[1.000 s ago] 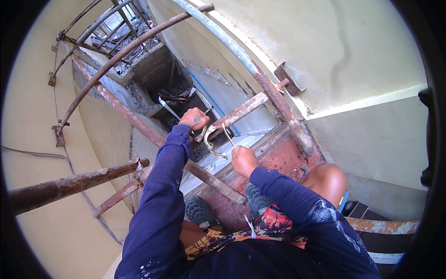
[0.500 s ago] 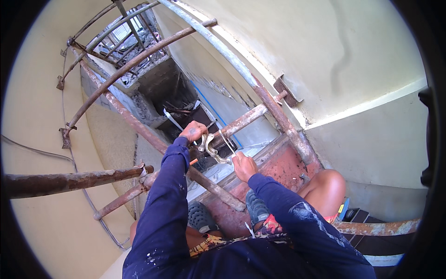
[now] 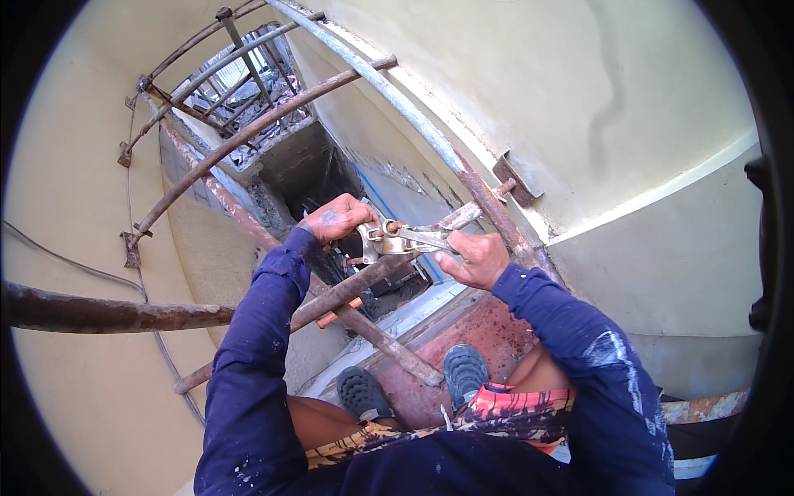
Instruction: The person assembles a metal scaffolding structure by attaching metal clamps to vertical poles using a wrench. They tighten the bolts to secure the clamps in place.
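Left hand (image 3: 337, 219) closed around the back end of a metal clamp (image 3: 403, 240) – fingers wrapped tight on it. Right hand (image 3: 473, 258) at the clamp's front end, fingers pinched on its long lever arms; thumb underneath. Clamp sits between the two hands, at the point where a rusty pipe (image 3: 347, 289) runs just below the fingers and crosses toward the upright rail (image 3: 488, 202).

Step in hand, by my reading: fitting or working the clamp at this pipe joint – both hands committed to it. The next move likely calls for a firm squeeze or turn from the right hand while the left keeps the body steady; whether the clamp already bites the pipe, cannot tell.

Around: wall bracket (image 3: 514, 178) just beyond the right fingers, cream wall (image 3: 628, 124) behind it. Below the fingers, a deep shaft (image 3: 310, 169) with more rusty scaffold pipes. Feet in dark shoes (image 3: 466, 374) stand on a reddish plank (image 3: 488, 322). The crossing pipes crowd the hands, leaving little swing room.
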The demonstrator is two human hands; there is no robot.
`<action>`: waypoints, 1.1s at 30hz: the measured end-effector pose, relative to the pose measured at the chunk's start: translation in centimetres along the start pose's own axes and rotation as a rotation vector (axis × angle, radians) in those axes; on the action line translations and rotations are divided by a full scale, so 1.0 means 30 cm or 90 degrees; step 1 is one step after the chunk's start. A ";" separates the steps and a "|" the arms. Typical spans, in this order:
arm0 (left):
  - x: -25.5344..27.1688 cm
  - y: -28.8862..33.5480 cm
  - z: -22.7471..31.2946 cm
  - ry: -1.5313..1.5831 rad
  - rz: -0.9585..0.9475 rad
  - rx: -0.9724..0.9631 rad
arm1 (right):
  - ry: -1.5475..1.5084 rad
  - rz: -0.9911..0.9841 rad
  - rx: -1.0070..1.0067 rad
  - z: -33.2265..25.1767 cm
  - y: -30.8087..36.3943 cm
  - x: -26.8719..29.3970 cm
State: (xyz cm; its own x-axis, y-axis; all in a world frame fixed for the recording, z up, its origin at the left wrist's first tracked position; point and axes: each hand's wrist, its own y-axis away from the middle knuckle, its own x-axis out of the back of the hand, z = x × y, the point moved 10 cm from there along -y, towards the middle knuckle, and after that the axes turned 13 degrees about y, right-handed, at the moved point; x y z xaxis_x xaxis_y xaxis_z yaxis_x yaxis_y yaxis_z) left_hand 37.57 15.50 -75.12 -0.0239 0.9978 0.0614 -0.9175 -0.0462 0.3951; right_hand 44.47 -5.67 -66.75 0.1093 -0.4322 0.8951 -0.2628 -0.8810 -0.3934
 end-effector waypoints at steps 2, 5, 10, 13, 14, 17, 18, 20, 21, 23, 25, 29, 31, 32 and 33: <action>-0.040 0.044 0.164 -0.025 -0.052 -0.095 | 0.008 -0.002 0.074 -0.050 -0.026 0.130; -0.062 0.135 0.314 -0.065 -0.085 -0.143 | 0.009 0.010 0.159 -0.106 -0.072 0.284; -0.104 0.242 0.418 -0.087 -0.108 -0.156 | 0.017 0.032 0.228 -0.156 -0.127 0.451; -0.179 0.263 0.370 -0.021 -0.093 -0.017 | -0.025 -0.031 0.133 -0.087 -0.058 0.380; -0.210 0.268 0.341 -0.015 -0.081 -0.042 | -0.079 -0.077 0.039 -0.046 -0.010 0.325; -0.252 0.324 0.326 -0.061 -0.090 -0.057 | -0.209 -0.114 -0.078 -0.054 0.112 0.246; -0.240 0.331 0.265 -0.014 -0.093 -0.011 | -0.236 -0.136 -0.123 -0.064 0.134 0.234; -0.262 0.343 0.268 -0.043 -0.039 -0.112 | -0.291 -0.181 -0.219 -0.097 0.163 0.225; -0.275 0.363 0.293 -0.059 -0.005 -0.163 | -0.318 -0.229 -0.247 -0.110 0.162 0.211; -0.282 0.368 0.299 -0.154 0.124 -0.101 | -0.370 -0.327 -0.300 -0.122 0.150 0.190; -0.279 0.359 0.306 -0.303 0.230 -0.003 | -0.388 -0.385 -0.350 -0.115 0.150 0.189; -0.281 0.333 0.320 -0.324 0.332 -0.101 | -0.366 -0.389 -0.364 -0.113 0.151 0.172; -0.285 0.330 0.338 -0.344 0.321 -0.036 | -0.334 -0.373 -0.313 -0.116 0.130 0.198; -0.282 0.318 0.339 -0.350 0.323 -0.029 | -0.304 -0.342 -0.249 -0.115 0.118 0.200; -0.273 0.293 0.330 -0.325 0.315 -0.041 | -0.242 -0.348 -0.213 -0.089 0.132 0.150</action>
State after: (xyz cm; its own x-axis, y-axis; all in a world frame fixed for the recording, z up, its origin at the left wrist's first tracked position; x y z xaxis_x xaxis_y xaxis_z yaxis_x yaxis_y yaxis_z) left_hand 33.62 6.46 -63.08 -0.2686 0.7134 0.6472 -0.8694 -0.4688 0.1559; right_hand 41.36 -10.59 -63.73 0.6164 -0.0385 0.7865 -0.3463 -0.9103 0.2268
